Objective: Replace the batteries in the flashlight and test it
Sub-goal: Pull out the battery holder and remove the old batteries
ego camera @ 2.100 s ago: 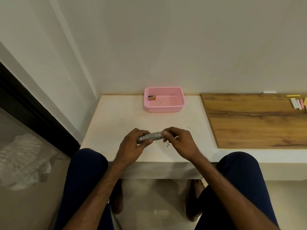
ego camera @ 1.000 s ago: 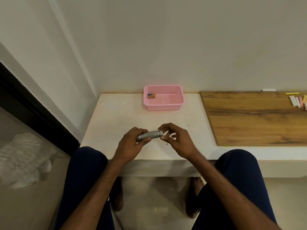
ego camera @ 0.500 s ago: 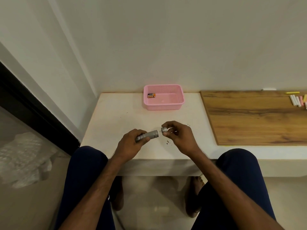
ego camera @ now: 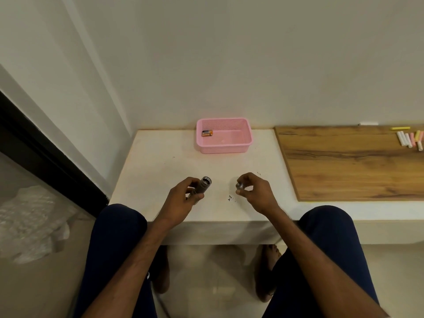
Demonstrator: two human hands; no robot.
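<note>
My left hand (ego camera: 181,198) is wrapped around the flashlight body (ego camera: 203,185), a grey ribbed metal tube tilted up and away from me so its open round end faces the far side of the counter (ego camera: 160,166). My right hand (ego camera: 254,191) sits just to the right, apart from the left, with thumb and fingertips pinching the small silvery end cap (ego camera: 239,185), the other fingers curled in; the cap is clear of the tube, with a gap of bare counter between them. Both hands hover over the near part of the pale, smooth, stone-like counter, and a few tiny dark specks (ego camera: 230,198) lie on it between my wrists. Farther back, against the wall, stands one pink plastic basket (ego camera: 226,148), rectangular with perforated mesh sides; in its far left corner lie batteries (ego camera: 207,133), black and orange, and I think there are two side by side though I cannot be sure at this size. To the right, one wooden board (ego camera: 344,161) with a brown grain covers the counter. At its far right end lies a small cluster of chalk sticks (ego camera: 410,138), white, pink and yellow, about six in the bunch, plus one yellow stick (ego camera: 400,128) lying alone near the wall. My two knees in dark blue trousers (ego camera: 114,237) frame the near edge.
</note>
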